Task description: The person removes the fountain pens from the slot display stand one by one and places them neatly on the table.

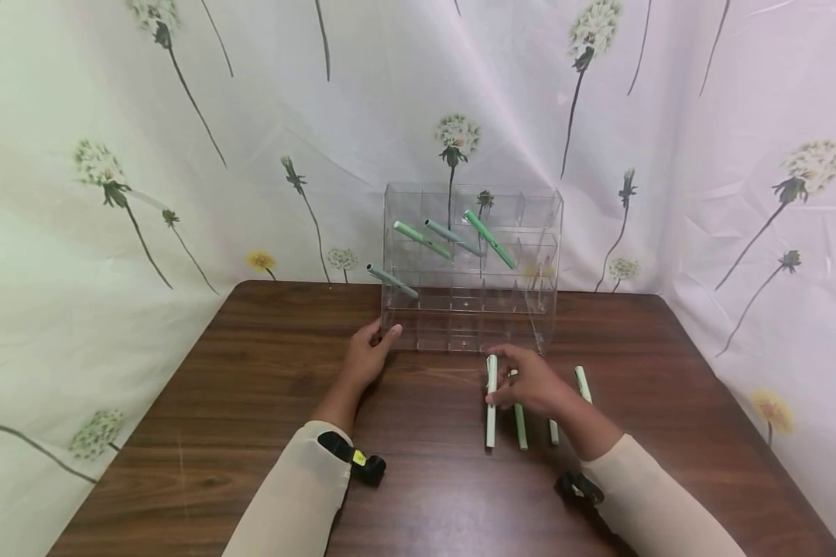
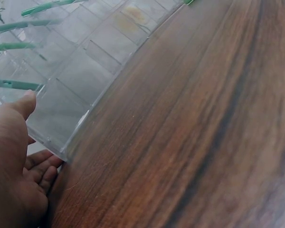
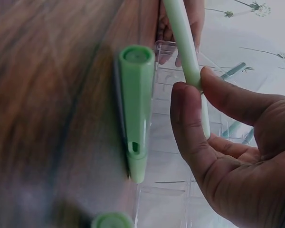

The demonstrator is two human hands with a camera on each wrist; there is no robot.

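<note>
A clear plastic pen rack (image 1: 468, 304) with stepped compartments stands at the back of the table. My left hand (image 1: 369, 356) holds its lower left corner, thumb at the front edge and fingers round the side, as the left wrist view also shows. Between the thumb and fingers of my right hand (image 1: 532, 381) a pale green pen (image 1: 491, 424) is pinched, just in front of the rack. Close by that hand, a darker green pen (image 3: 137, 99) lies on the table. Two more pale pens, one to the front (image 1: 553, 433) and one farther back (image 1: 582, 381), lie under and beyond my right wrist.
Leaning in the rack are a light green pen (image 1: 421, 240), a grey-green pen (image 1: 453, 237), a bright green pen (image 1: 490, 239) and, lower left, another grey-green pen (image 1: 392, 281). Behind the brown wooden table (image 1: 202, 402) hangs a dandelion-print curtain (image 1: 251, 116).
</note>
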